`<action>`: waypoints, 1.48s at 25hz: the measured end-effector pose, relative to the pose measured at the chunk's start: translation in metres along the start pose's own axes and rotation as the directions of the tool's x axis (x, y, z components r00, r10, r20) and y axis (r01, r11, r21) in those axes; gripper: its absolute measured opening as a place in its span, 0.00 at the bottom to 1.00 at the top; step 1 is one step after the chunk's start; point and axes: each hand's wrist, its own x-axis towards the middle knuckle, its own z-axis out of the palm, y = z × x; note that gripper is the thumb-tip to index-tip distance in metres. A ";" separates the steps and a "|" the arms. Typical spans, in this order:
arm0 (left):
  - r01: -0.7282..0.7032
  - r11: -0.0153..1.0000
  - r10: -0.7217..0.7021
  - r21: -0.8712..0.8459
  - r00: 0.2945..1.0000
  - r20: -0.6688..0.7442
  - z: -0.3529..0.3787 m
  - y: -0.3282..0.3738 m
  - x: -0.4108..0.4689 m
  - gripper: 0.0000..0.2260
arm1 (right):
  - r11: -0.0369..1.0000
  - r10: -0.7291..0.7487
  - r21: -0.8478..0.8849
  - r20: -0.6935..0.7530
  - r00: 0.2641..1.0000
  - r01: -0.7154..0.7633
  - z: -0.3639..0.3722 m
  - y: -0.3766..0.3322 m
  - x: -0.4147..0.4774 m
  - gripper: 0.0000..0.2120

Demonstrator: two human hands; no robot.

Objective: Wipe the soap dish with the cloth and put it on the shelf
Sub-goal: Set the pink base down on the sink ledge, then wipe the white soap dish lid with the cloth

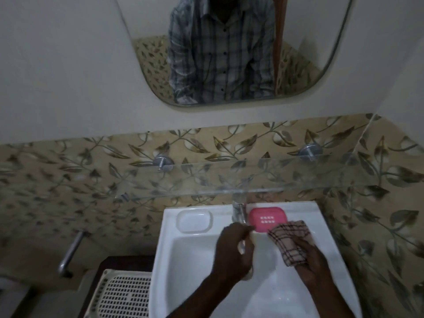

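The pink soap dish (267,219) sits on the sink's back right ledge, just right of the tap (238,211). My left hand (234,246) hovers over the basin with its fingers curled round a pale bar that looks like soap (249,236). Its fingertips reach the dish's left corner. My right hand (315,260) grips a brown checked cloth (289,239), whose front edge overlaps the dish's near right corner. The glass shelf (229,177) runs along the tiled wall above the sink, on two metal brackets, with nothing on it.
The white sink (165,249) has a moulded soap recess (195,220) at its back left. A mirror (229,53) hangs above the shelf. A cream perforated plastic basket (124,294) stands left of the sink, below a metal pipe (71,251).
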 end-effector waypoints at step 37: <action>-0.435 0.831 0.063 0.346 0.693 0.718 -0.054 -0.099 -0.034 0.33 | 0.984 0.023 -0.175 -0.050 0.998 -0.032 0.006 0.031 -0.022 0.22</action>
